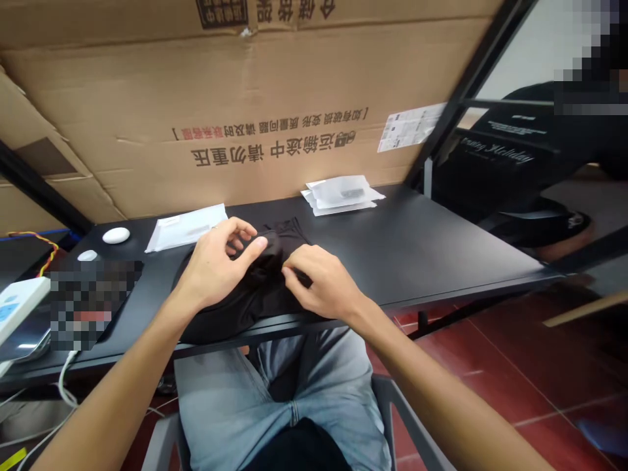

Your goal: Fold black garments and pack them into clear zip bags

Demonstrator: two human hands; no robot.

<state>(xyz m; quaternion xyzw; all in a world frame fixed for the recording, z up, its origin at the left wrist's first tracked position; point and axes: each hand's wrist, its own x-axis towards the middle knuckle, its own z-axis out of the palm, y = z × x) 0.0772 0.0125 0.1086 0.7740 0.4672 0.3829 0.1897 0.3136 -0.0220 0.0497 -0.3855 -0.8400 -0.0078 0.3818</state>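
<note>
Left hand (210,269), right hand (321,284): both hands' fingers (294,271) gripping one black garment (245,307).

The person wears faded light-blue jeans (230,386) with a stitched fly and what seems a black shirt (299,448).

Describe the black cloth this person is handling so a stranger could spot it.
Find the big cardboard sheet behind the black table. At the near edge lies a rumpled black cloth, held by the left hand and right hand. Unlike the pale flat packets nearby, it is soft and dark.
</note>
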